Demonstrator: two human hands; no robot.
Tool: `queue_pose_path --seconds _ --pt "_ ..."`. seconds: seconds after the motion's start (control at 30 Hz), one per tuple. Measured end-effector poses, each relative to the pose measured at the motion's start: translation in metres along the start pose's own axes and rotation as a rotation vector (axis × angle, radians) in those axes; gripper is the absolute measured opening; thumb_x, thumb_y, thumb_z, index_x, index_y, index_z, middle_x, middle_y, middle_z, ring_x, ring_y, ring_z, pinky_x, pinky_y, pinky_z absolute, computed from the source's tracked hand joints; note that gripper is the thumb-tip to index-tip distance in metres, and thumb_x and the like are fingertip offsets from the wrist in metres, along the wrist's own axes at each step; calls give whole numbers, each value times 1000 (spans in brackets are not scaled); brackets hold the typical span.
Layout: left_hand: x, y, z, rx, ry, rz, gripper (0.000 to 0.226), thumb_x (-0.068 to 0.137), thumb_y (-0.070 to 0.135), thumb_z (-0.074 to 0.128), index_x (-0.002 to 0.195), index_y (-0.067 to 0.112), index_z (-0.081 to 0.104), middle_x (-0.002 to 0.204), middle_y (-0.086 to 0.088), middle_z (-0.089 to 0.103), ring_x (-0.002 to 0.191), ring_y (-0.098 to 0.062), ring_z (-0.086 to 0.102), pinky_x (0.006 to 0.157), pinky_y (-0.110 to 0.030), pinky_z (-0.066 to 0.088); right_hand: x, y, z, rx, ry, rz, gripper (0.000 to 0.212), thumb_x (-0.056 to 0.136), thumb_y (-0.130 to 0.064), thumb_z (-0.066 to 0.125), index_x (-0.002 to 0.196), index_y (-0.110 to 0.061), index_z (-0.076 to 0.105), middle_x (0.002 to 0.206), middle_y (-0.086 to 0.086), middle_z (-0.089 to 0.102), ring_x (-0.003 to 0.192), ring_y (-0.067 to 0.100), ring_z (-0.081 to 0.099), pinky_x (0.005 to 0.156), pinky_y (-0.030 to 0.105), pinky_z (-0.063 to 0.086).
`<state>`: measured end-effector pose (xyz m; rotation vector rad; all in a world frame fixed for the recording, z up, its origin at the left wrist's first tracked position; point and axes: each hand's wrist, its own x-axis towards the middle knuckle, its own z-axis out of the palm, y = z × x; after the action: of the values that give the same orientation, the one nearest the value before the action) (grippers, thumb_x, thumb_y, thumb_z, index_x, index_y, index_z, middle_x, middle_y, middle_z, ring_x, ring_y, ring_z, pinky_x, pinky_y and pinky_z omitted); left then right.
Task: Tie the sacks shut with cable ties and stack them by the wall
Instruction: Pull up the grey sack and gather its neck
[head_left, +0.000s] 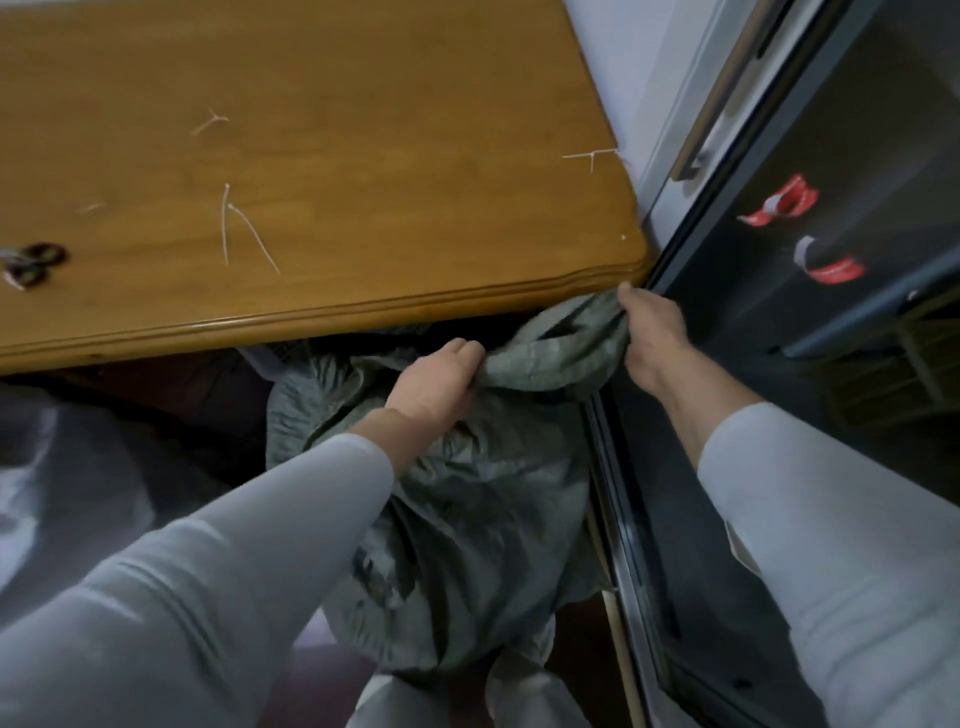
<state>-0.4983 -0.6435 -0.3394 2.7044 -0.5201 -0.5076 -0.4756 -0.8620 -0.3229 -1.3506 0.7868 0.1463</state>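
Head view: fingers (470, 352) of left hand (434, 387) curled round the sack (467, 509) mouth; right hand (652, 338) pinches its far end by the desk (389, 182) corner. Sack on the floor under the desk edge, against the dark door (779, 364). Suggest: twist mouth into one tight neck, hold one-handed — then grab a tie (253, 238) off the desk.

No readable text, label, brand or number anywhere. Faint pale marks along the red strips (779, 205) stuck on the dark door (857, 130), past the near right corner of the table (415, 130): too blurred to read.
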Motion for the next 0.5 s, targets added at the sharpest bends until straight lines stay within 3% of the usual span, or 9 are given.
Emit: queue_pose_path --seconds 0.07,0.13,0.2,0.23,0.27,0.33,0.37,0.43,0.5 --pt "4 5 -1 -16 40 -90 43 88 10 56 128 15 39 126 -11 42 99 -37 57 76 -46 49 6 5 3 -75 -63 6 27 99 -29 43 90 -14 62 93 7 65 87 21 63 79 32 53" --pt "11 5 0 -18 26 -201 81 85 18 66 146 24 14 142 -11 27 103 -35 57 74 -44 52 9 9 5 -133 -85 -15 34 100 -31 40 76 -16 60 84 6 62 80 20 60 73 32 50" --pt "17 7 4 25 -103 -240 107 80 34 72 148 31 -11 150 -7 20 110 -33 55 72 -40 51 13 11 2 -138 -109 -21 38 100 -29 40 69 -16 56 76 5 57 72 19 56 68 31 48" --pt "19 8 9 71 -175 -233 106 81 37 70 147 33 -13 148 -7 28 111 -32 55 68 -38 50 15 11 -1 -123 -128 -19 38 100 -28 41 67 -16 55 73 5 55 69 18 55 65 31 46" --pt "20 11 13 130 -226 -217 94 85 33 65 149 34 -5 140 -7 42 109 -31 57 66 -35 47 17 11 -4 -98 -147 -11 39 100 -27 41 66 -15 54 70 5 53 67 18 53 64 31 45" --pt "22 17 18 198 -206 -208 51 92 19 53 139 30 37 119 -6 60 102 -29 60 65 -33 43 20 8 -10 -36 -175 5 37 99 -27 43 67 -14 55 71 6 54 68 20 55 65 31 46" --pt "24 17 17 180 -147 -236 36 92 14 49 126 25 53 112 -6 63 98 -29 60 66 -34 43 21 7 -12 9 -188 13 33 98 -30 45 73 -14 58 78 7 59 74 21 59 70 33 49" --pt "31 14 8 76 -64 -339 20 92 12 50 105 19 63 100 -6 65 91 -29 61 67 -35 46 23 5 -18 99 -271 39 32 90 -42 55 104 -14 63 107 7 67 100 22 62 91 38 49" --pt "38 5 -6 -44 -28 -422 6 90 22 59 88 18 62 89 -5 64 81 -27 60 67 -37 49 22 7 -25 141 -414 43 82 67 -56 72 135 -19 45 136 3 53 127 18 48 112 39 31"
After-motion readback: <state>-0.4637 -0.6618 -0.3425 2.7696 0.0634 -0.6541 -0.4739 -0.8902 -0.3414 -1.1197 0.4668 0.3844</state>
